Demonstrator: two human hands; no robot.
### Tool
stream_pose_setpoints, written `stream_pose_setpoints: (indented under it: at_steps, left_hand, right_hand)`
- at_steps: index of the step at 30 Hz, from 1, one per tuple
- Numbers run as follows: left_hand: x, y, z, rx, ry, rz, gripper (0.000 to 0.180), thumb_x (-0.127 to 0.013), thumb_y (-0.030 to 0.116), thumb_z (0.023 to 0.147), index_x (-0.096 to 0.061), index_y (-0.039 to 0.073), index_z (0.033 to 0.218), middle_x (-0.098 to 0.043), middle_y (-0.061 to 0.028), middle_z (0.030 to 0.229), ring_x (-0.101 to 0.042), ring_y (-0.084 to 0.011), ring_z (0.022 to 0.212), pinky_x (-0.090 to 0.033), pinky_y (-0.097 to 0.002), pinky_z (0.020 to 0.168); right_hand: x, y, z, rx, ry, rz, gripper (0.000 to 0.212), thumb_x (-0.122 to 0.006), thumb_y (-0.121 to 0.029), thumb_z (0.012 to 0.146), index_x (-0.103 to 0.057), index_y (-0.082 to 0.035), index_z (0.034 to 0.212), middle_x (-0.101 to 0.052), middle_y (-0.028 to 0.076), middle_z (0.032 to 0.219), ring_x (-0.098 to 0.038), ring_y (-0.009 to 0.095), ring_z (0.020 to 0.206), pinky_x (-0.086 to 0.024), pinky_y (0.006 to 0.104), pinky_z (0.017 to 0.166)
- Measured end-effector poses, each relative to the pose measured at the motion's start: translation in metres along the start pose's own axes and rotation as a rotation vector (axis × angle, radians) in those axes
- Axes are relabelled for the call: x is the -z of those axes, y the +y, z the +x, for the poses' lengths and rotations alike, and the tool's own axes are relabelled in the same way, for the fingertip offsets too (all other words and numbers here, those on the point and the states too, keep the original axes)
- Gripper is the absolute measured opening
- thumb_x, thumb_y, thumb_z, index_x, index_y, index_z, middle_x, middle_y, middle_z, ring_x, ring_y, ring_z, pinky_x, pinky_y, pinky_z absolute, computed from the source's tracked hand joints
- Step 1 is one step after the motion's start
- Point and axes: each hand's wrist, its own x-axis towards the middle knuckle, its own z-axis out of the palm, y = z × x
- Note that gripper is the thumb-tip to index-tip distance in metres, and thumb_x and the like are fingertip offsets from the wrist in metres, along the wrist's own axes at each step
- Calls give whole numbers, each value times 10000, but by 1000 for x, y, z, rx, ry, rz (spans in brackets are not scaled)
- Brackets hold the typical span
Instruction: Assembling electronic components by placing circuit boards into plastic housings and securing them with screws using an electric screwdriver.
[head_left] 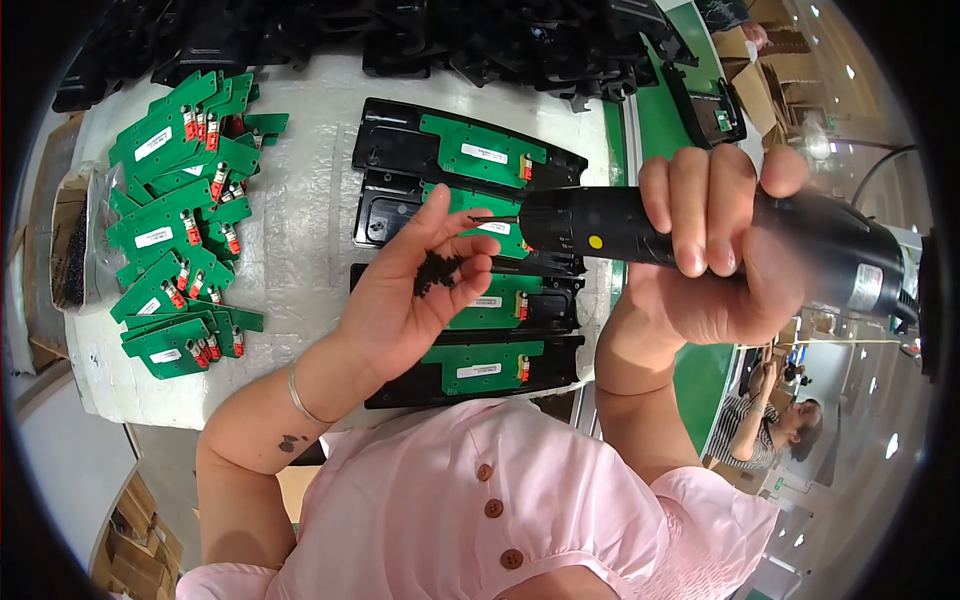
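Observation:
My right hand [715,265] is wrapped round a black electric screwdriver [590,222], held level with its thin bit pointing left. Cupped with its palm up, my left hand [395,300] holds a small heap of tiny black screws [436,273]. Its thumb and index finger are at the tip of the bit; whether a screw sits on the bit is too small to tell. Beneath my hands lie several black plastic housings [392,135] in a column, each with a green circuit board [460,147] on it. My left hand partly hides the middle ones.
Many loose green boards with red-and-white connectors [160,235] are heaped on the left of the white padded surface [300,130]. Beside them stands a plastic-lined box [70,250] of small black pieces. More black housings [430,40] are piled along the back. Another person [760,430] is at the far right.

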Motion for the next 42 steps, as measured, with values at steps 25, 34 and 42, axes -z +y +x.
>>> stream_pose_setpoints:
  at_steps: [25,34,42]
  left_hand:
    - [-4,-6,-3,125,-72,-235,340,-517,316,878,-523,-9,976,-536,-114,955,-544,-204,960,-455,-299,863]
    - [11,-29,1,94,-159,113,329,-414,119,914,-429,-94,1165,-530,-209,1103,-511,-314,1076,-395,-338,965]
    - [-1,-18,-7,167,-129,332,229,-427,190,926,-538,15,1023,-591,-108,959,-602,-195,887,-487,-277,780]
  right_hand:
    - [-16,23,-15,114,-35,-230,292,-497,-85,734,-448,-100,1021,-452,-49,561,-429,88,466,-334,249,488]
    - [-7,75,3,-141,251,-235,272,-420,-27,674,-462,-26,942,-388,31,551,-348,133,443,-357,312,510]
    - [-8,79,7,-222,138,-328,213,-421,-4,666,-436,-21,878,-421,49,554,-362,131,439,-361,295,487]
